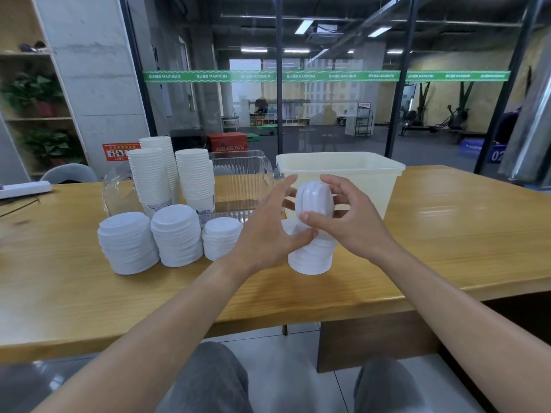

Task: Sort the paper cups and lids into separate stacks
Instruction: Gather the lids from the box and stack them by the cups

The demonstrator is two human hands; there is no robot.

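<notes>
Both hands meet above the table's middle around a few white lids (313, 201) held on edge. My right hand (348, 222) grips them from the right with thumb and fingers. My left hand (268, 234) touches them from the left, fingers spread. Directly below stands a short stack of white lids (311, 259) on the table. Three taller lid stacks (176, 236) sit to the left. Behind those rise three tall stacks of white paper cups (152, 177).
A cream plastic tub (372, 174) stands behind my hands. A clear plastic container (241, 174) and a glass jug (114, 192) sit by the cups. The wooden table (447, 234) ends close to my knees. A glass wall lies beyond.
</notes>
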